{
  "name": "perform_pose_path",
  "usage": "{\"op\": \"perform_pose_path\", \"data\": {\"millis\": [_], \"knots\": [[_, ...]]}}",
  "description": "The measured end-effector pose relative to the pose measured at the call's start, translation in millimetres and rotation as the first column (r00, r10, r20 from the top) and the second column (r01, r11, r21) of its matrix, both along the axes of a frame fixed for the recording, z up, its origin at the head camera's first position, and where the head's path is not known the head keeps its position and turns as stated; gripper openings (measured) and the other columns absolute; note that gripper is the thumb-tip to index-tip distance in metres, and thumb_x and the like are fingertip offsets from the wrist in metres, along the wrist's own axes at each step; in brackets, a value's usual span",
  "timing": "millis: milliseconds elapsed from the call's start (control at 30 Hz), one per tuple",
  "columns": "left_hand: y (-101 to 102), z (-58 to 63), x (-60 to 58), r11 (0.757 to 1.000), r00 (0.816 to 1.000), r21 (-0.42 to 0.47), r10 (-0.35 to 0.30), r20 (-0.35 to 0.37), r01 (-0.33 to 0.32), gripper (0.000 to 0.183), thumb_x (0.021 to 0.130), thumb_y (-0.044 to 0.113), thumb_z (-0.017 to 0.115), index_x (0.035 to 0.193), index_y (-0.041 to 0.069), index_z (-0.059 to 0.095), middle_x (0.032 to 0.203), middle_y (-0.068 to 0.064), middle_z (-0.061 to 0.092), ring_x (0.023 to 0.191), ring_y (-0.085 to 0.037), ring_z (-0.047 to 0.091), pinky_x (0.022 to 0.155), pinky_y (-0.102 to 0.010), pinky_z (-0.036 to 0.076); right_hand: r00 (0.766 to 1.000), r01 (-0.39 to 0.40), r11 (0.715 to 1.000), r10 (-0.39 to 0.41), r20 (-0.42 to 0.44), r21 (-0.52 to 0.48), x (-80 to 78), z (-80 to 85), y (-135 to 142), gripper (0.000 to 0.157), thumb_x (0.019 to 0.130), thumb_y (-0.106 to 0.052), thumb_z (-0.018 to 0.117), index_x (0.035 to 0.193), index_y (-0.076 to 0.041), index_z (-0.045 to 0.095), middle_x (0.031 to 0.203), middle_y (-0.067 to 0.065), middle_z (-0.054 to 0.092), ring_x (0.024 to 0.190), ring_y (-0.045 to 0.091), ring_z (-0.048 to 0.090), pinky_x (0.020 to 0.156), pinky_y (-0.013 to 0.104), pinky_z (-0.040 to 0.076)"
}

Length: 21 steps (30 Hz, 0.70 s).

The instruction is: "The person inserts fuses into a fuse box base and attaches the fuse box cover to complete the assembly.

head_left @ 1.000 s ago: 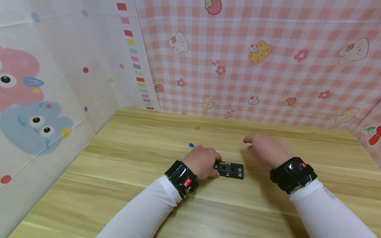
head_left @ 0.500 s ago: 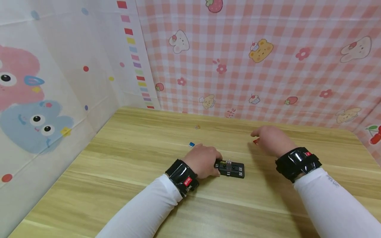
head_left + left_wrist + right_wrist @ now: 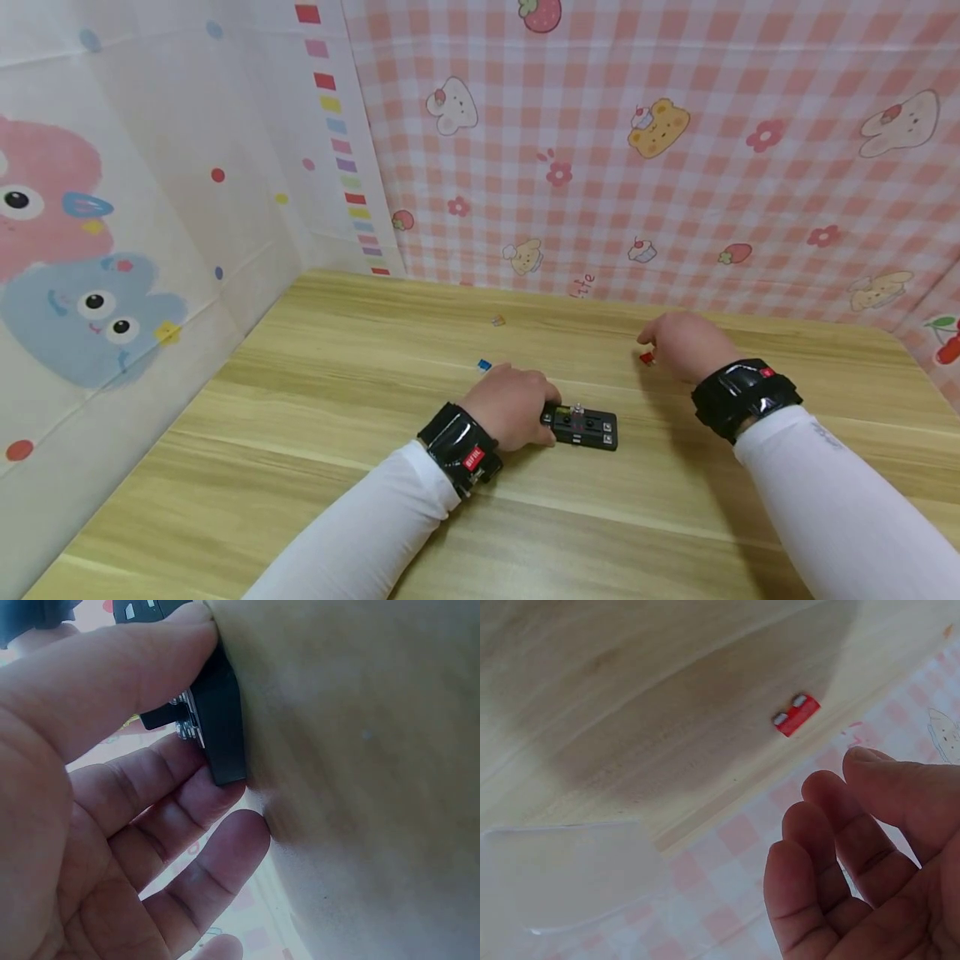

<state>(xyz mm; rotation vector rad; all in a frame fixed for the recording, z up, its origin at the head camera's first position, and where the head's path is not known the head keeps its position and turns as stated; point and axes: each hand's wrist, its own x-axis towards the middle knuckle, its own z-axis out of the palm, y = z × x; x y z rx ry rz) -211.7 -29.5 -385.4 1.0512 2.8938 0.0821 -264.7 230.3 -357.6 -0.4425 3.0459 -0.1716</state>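
My left hand (image 3: 513,408) grips the left end of a black fuse block (image 3: 588,427) with metal terminals, which lies on the table. In the left wrist view the thumb (image 3: 150,664) is on one side of the block (image 3: 225,724) and curled fingers are on the other. My right hand (image 3: 686,343) hovers near a small red blade fuse (image 3: 647,359), which has two metal prongs. As the right wrist view shows, its bent fingers (image 3: 810,832) hold nothing and stay apart from the red fuse (image 3: 801,716).
A small blue fuse (image 3: 484,365) lies just beyond my left hand. Farther back is a tiny pale orange piece (image 3: 498,320). A clear plastic cover (image 3: 574,877) lies near my right hand. The patterned cloth wall (image 3: 585,208) borders the table's back edge.
My right hand has moved right and slightly farther back, and the red fuse has come into view beside it. My left hand keeps its grip on the fuse block.
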Motion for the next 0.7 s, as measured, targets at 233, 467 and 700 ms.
{"op": "perform_pose_path", "data": {"millis": [233,467,700], "knots": [[-0.8,-0.4,0.2,1.000,1.000,0.001,0.001,-0.002,-0.001,0.049,0.071,0.051,0.076,0.112,0.026,0.067,0.104,0.011,0.064,0.086,-0.005,0.051,0.090,-0.037,0.036,1.000,0.003,1.000,-0.003,0.015,0.018,-2.9,-2.9,-2.3,0.030,0.082,0.011,0.055,0.106,-0.002,0.069,0.103,0.019,0.066,0.085,0.026,0.056,0.080,0.048,0.050],[-0.3,-0.4,0.3,1.000,1.000,0.004,0.004,0.001,-0.004,0.048,0.071,0.051,0.076,0.111,0.026,0.067,0.102,0.012,0.065,0.083,-0.004,0.051,0.091,-0.037,0.035,0.999,0.017,0.999,-0.019,0.030,0.045,-5.4,-5.1,-5.2,0.025,0.082,0.006,0.061,0.104,-0.002,0.069,0.101,0.019,0.066,0.077,0.026,0.053,0.082,0.049,0.049],[-1.0,-0.2,0.2,1.000,1.000,0.008,0.006,0.001,-0.006,0.048,0.071,0.051,0.077,0.111,0.026,0.068,0.102,0.011,0.065,0.084,-0.004,0.051,0.091,-0.037,0.035,0.999,-0.040,0.995,0.040,0.005,0.093,-10.1,-11.0,-5.1,0.022,0.081,0.005,0.061,0.098,-0.004,0.072,0.096,0.016,0.067,0.075,0.024,0.054,0.081,0.047,0.049]]}}
